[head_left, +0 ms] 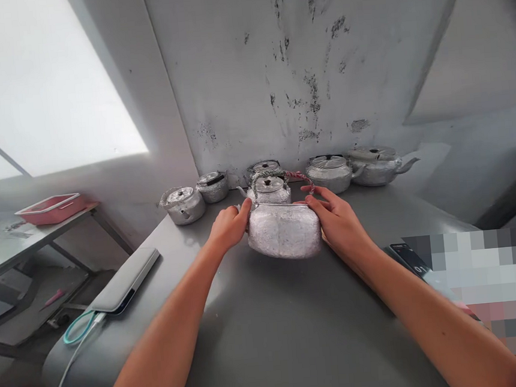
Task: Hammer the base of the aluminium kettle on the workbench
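Now both hands, left and right, pinch the silvery kettle rim-side; uneven pressure could tip it.

Scuffed grey wall; bright window at left; grey table.

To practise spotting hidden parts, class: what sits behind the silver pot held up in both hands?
Behind the pot, a lidded kettle shows its lid and upper body, with another kettle farther back. The pot hides the nearer kettle's base.
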Available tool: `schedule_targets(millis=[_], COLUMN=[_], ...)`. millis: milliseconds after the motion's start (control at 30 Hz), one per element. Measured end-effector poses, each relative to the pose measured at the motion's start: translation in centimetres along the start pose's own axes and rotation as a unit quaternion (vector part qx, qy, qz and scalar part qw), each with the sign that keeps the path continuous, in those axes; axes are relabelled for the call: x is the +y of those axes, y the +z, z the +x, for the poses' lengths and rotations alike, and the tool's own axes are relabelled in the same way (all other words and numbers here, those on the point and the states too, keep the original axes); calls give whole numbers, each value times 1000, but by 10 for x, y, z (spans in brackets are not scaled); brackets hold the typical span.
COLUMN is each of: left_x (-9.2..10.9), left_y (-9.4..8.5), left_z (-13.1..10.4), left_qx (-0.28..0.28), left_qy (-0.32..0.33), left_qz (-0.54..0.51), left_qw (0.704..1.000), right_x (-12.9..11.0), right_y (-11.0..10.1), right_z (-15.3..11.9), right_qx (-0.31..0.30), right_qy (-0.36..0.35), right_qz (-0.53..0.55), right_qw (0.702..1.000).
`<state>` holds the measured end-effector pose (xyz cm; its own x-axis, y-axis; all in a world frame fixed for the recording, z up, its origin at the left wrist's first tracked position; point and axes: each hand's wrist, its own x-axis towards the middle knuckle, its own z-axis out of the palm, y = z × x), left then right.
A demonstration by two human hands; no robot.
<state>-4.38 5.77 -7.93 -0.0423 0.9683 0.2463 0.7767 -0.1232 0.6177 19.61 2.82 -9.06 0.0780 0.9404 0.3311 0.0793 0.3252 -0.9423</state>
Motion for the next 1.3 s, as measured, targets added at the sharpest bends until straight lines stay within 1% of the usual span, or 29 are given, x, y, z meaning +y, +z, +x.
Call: schedule_targets(millis=[167, 267, 433, 533, 633, 767, 933, 1133, 1300], left_x=[2, 2, 2, 3, 5, 5, -2, -15, -22], left_y=[-2, -4, -5, -6, -7, -8, -14, -17, -14], left_z=[-2, -2, -3, -5, -8, -9, -4, 5, 8], left_qx=[48, 75, 103, 123, 127, 113, 65, 19, -17], left_qy=[64, 90, 126, 138, 144, 149, 141, 110, 76], left_qz=[-15, -13, 18, 51, 79, 100, 112, 117, 127], left_qw=[997, 993, 987, 981, 978, 977, 982, 987, 989], right_x=[-10, -11, -1, 8, 15, 18, 14, 8, 14], right_y=[-2, -2, -2, -3, -4, -7, -9, -6, -4], right_z=[0, 1, 4, 7, 10, 13, 13, 9, 10], right_qx=[2, -4, -17, -20, -17, -7, -9, -25, -49], right_qy=[37, 55, 74, 83, 86, 81, 54, 22, 15], right_qz=[16, 26, 32, 16, -5, -29, -56, -76, -96], right_qw=[999, 998, 997, 996, 996, 996, 997, 997, 994])
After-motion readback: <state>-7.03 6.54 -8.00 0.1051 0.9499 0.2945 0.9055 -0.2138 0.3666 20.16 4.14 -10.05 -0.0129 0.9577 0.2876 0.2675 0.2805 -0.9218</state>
